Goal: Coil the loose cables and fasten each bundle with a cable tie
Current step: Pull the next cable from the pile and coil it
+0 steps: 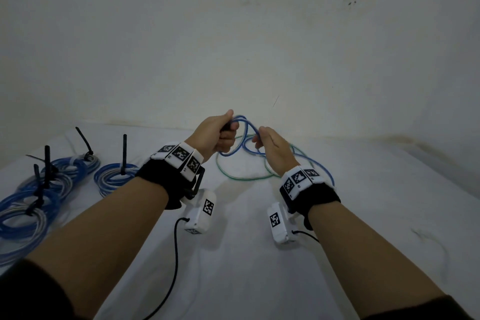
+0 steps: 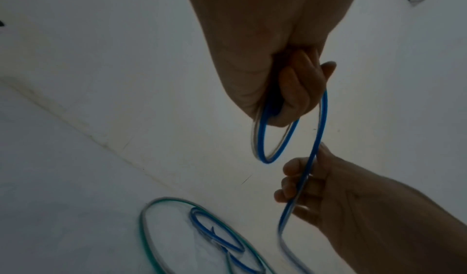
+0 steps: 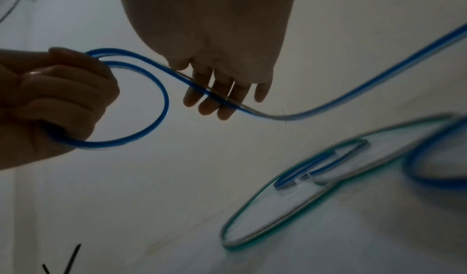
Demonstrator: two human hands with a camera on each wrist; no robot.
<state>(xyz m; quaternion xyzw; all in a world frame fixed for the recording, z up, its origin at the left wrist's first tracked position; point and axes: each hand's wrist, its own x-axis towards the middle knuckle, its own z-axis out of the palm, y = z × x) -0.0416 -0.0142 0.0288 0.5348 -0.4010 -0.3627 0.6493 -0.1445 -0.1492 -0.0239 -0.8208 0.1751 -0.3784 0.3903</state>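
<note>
Head view shows our left hand (image 1: 217, 135) clamping the blue cable (image 1: 250, 126) loops, its free run slanting right through our right hand's (image 1: 272, 149) loosely curled fingers (image 1: 257, 141).

The head view looks down and forward over both forearms toward 12 o'clock. Each wrist view looks close along its palm, sharing the blue cable (image 2: 321, 122) loop.

White sheet (image 1: 363, 202) under tied blue coils (image 1: 114, 176) (left), green cable (image 1: 241, 178).
</note>
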